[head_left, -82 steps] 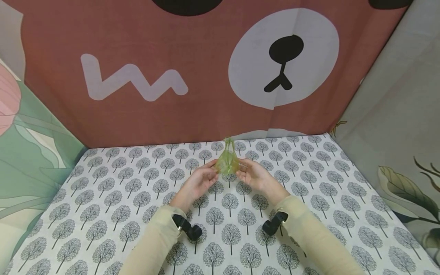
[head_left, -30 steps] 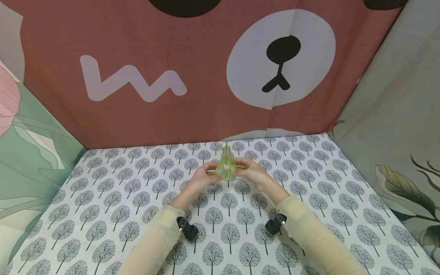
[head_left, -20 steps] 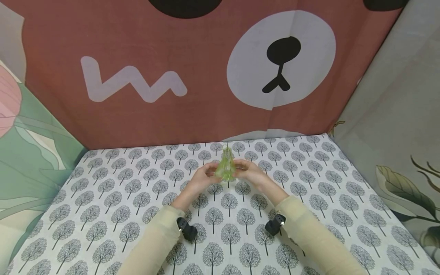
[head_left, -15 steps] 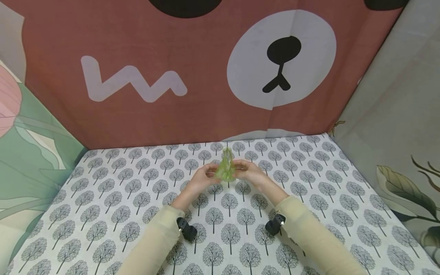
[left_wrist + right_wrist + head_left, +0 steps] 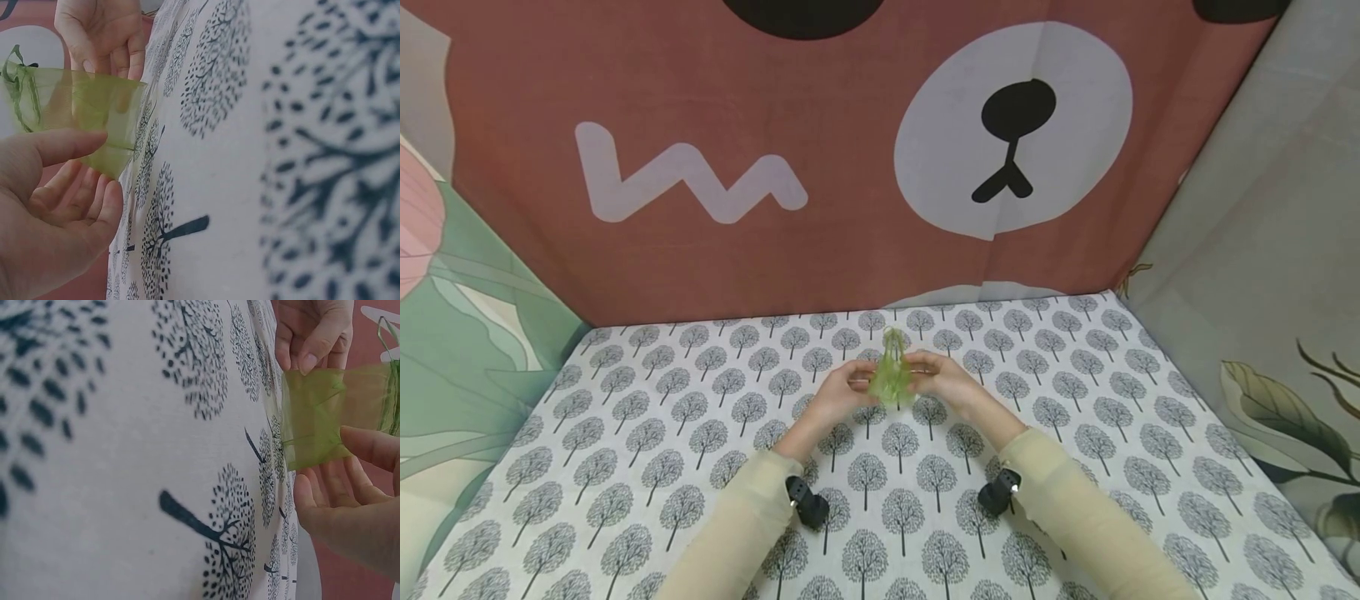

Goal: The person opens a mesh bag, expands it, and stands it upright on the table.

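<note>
A sheer green organza drawstring pouch (image 5: 891,383) stands upright between my two hands, its cord loops at the top. My left hand (image 5: 841,392) holds its left side, and my right hand (image 5: 953,387) holds the right side. Seen from the left wrist, the thumb lies on the near face of the pouch (image 5: 100,100) while the other fingers curl at its lower edge. The right wrist view shows a matching grip, thumb and fingers at the side of the pouch (image 5: 312,415). Inside the see-through fabric no solid item shows.
A white cloth with printed trees (image 5: 700,500) covers the table. Behind it hangs a reddish-brown curtain (image 5: 737,267) with a bear face. Patterned curtains border the left and right sides. Each wrist wears a black camera, such as the left camera (image 5: 808,502).
Both hands have turned from palms-up beside the pouch to gripping its sides. The pouch has come slightly nearer and lower, its loops showing more plainly now than half a second ago.
</note>
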Motion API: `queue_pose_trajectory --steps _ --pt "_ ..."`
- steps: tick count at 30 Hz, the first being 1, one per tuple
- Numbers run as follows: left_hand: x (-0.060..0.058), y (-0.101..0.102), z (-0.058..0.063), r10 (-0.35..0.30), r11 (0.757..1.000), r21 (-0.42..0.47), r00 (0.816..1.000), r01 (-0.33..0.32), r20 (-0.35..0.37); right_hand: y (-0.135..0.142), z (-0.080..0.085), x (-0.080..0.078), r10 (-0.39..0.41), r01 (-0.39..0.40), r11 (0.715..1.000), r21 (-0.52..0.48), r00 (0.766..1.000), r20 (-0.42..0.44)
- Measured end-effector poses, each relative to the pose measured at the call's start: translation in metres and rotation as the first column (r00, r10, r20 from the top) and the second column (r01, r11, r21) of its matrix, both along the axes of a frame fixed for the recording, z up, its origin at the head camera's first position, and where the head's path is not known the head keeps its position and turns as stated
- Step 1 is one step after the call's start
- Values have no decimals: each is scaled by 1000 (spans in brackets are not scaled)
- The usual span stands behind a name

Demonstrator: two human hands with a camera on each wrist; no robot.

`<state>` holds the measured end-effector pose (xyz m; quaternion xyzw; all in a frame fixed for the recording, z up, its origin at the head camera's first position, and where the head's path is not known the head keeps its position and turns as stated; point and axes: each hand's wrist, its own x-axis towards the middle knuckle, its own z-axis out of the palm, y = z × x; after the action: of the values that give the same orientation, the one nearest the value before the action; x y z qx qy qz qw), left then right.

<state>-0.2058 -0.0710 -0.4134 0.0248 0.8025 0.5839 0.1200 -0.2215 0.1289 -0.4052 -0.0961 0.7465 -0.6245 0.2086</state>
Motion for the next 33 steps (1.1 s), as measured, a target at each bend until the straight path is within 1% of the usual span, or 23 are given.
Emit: queue_pose_trajectory --steps 9,13,15,16,19,21,24,25,27,28,29,30,31,32,33 --pt "2 -1 1 -1 1000 1 1000 1 14 -1 1 0 -17 17 1000 5 1000 8" --pt "1 -3 0 12 1000 -20 1000 -11 24 0 3 1 -22 22 1000 22 1000 -10" --pt "1 -4 0 19 1000 -24 999 -18 28 0 5 1 -36 37 999 40 999 -23" --pt "1 -4 0 21 1000 -24 999 -20 29 0 6 1 -41 43 998 50 999 -34" --pt "3 -6 1 29 999 -21 999 -28 21 1 9 2 -49 62 991 122 993 -107" --pt "4 -7 2 25 999 -36 1000 -25 -6 2 10 2 -41 70 982 174 985 -169" --pt "6 -10 5 20 994 -102 996 -29 -86 3 14 4 -30 94 967 239 965 -259" --pt "7 -11 6 14 991 -133 992 -31 -129 3 15 5 -21 102 960 260 955 -297" --pt "9 -13 10 -1 978 -203 976 -45 -220 4 19 8 1 128 944 303 920 -391" --pt "11 -14 12 -12 968 -246 962 -57 -271 5 20 9 17 141 936 323 897 -442" --pt "13 -15 14 -26 954 -291 946 -73 -322 5 21 10 39 157 926 344 866 -498" --pt "15 -17 17 -50 938 -337 924 -87 -380 6 22 11 67 172 915 366 829 -556" --pt "17 -18 19 -82 920 -379 894 -102 -440 7 22 12 100 184 906 382 783 -614" --pt "18 -19 21 -119 899 -423 862 -118 -493 7 23 12 137 195 897 398 731 -668" --pt "20 -21 23 -166 873 -468 818 -138 -550 8 23 13 176 206 888 411 673 -719"
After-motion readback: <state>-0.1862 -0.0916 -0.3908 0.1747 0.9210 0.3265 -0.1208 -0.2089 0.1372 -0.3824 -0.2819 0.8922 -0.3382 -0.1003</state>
